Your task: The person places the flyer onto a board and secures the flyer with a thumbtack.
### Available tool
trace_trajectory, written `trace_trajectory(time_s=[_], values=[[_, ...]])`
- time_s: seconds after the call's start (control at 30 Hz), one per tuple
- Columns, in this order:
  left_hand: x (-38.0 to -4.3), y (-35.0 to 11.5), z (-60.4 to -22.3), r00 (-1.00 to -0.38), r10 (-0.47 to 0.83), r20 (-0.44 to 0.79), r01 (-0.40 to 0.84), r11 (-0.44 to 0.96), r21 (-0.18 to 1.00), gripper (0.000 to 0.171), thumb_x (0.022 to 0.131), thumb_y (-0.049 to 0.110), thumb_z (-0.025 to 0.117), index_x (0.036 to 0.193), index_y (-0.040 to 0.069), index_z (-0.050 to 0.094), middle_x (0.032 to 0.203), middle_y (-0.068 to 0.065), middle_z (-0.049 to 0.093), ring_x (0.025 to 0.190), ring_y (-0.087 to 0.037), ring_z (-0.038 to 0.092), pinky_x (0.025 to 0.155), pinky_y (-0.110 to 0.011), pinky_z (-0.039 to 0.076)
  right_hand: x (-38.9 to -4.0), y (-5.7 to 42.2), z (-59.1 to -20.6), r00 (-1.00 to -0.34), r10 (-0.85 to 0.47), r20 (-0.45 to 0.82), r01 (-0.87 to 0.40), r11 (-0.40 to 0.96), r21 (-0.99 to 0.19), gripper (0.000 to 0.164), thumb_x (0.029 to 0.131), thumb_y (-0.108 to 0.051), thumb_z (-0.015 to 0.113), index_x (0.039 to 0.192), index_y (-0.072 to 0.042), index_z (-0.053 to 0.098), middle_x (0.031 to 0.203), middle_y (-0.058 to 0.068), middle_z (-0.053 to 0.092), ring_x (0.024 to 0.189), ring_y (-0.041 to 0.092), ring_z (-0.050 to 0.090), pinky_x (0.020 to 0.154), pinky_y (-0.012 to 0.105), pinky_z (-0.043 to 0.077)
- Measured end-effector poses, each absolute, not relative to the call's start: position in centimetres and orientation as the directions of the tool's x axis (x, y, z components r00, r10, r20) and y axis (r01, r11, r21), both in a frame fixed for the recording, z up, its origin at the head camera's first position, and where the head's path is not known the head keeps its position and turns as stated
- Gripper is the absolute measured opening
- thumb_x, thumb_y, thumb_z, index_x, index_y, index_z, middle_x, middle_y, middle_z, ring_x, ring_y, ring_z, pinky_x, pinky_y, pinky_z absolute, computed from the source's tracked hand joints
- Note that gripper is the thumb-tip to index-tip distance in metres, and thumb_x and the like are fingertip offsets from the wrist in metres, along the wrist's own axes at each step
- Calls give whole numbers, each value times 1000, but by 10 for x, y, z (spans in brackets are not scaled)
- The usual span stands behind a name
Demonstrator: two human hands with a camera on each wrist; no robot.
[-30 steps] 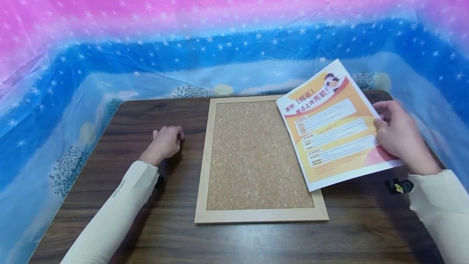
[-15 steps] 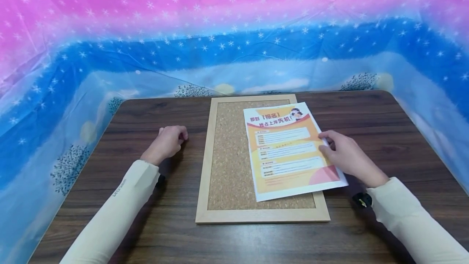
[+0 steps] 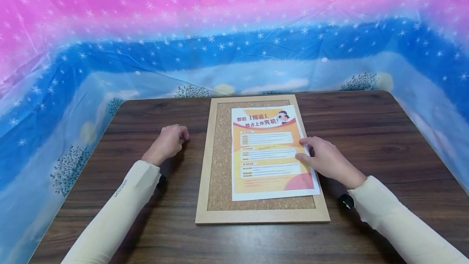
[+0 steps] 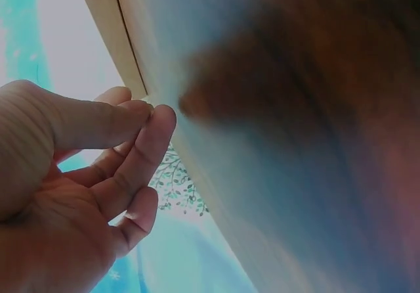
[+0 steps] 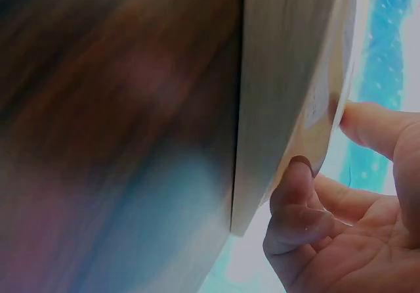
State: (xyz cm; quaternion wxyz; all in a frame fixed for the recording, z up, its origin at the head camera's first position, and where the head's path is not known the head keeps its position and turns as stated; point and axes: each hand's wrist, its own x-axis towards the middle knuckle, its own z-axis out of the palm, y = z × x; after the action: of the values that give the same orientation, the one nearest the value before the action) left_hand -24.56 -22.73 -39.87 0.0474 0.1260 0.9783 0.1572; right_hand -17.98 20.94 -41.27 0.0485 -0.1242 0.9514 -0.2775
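A printed paper flyer [image 3: 269, 180], orange and yellow with Chinese headings, lies over the cork board [image 3: 221, 158], which has a pale wooden frame. Cork shows along the left and bottom of the sheet. My right hand [image 3: 329, 158] pinches the flyer's right edge, thumb on top. In the right wrist view the paper [image 5: 317, 125] bows up, with fingers curled under its edge. Left of the board, my left hand [image 3: 166, 141] is held close above the tabletop, its fingers loosely curled. Its thumb and fingertip meet in the left wrist view, with nothing visible between them.
The dark wood-grain table [image 3: 388, 146] extends on both sides of the board. A pink and blue snowflake-patterned cloth [image 3: 234, 44] hangs behind and beside it. Small black devices sit at both wrists.
My right hand has brought the flyer leftward and down from the board's right side. The sheet has turned nearly straight with the frame. My left hand has stayed put.
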Motion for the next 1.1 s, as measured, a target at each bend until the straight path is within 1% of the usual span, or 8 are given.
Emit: trace_trajectory(time_s=[0.13,0.23,0.43,0.6,0.7,0.8,0.97,1.1], values=[[-247,-223,-396,-969,241,-48,208,909,361,21,84,-14,56,93,4,63,93,-13,58,86,-29,51,80,-45,43,-181,199,-416,-955,-296,3,-250,801,-544,56,88,-34,67,129,3,53,116,16,57,88,23,51,73,39,43],[-249,-217,-391,-966,257,-13,233,895,380,19,86,-12,56,96,3,63,95,-12,59,84,-27,53,72,-41,46,-182,194,-417,-950,-310,15,-269,796,-543,57,88,-33,68,129,2,54,111,13,58,86,22,51,70,37,42],[-253,-197,-382,-940,332,81,334,844,419,17,89,-9,53,97,1,63,94,-11,61,82,-24,56,70,-40,46,-185,186,-417,-951,-307,13,-268,809,-524,58,86,-33,70,130,1,53,104,11,59,81,22,49,67,36,40],[-260,-168,-376,-922,370,116,383,820,427,13,89,-8,53,92,1,62,87,-8,58,75,-22,52,65,-35,44,-186,185,-416,-955,-294,-19,-242,819,-520,62,86,-34,70,133,1,50,109,12,59,83,22,51,68,37,41],[-267,-146,-369,-902,406,145,427,799,422,12,88,-8,52,88,0,60,81,-8,53,72,-22,47,64,-35,40,-186,185,-415,-958,-286,-32,-229,825,-516,62,86,-35,70,133,0,50,112,12,59,84,22,51,69,37,42],[-278,-126,-364,-888,431,161,457,784,420,14,88,-8,49,86,2,58,80,-7,52,72,-22,45,64,-34,39,-186,185,-415,-958,-283,-47,-218,824,-523,63,86,-35,70,133,1,49,114,14,58,86,22,53,70,37,43],[-295,-98,-359,-889,446,106,442,775,451,18,91,-7,46,87,6,57,82,-5,52,74,-20,45,64,-33,39,-187,180,-416,-956,-287,-64,-213,825,-524,65,85,-35,70,134,2,48,121,16,57,96,24,56,77,42,47],[-308,-80,-359,-884,463,62,438,774,457,18,92,-6,46,87,7,56,84,-5,53,74,-20,46,72,-34,41,-188,175,-416,-954,-292,-61,-223,835,-502,65,85,-35,70,134,2,47,126,18,54,105,28,55,84,48,45]])
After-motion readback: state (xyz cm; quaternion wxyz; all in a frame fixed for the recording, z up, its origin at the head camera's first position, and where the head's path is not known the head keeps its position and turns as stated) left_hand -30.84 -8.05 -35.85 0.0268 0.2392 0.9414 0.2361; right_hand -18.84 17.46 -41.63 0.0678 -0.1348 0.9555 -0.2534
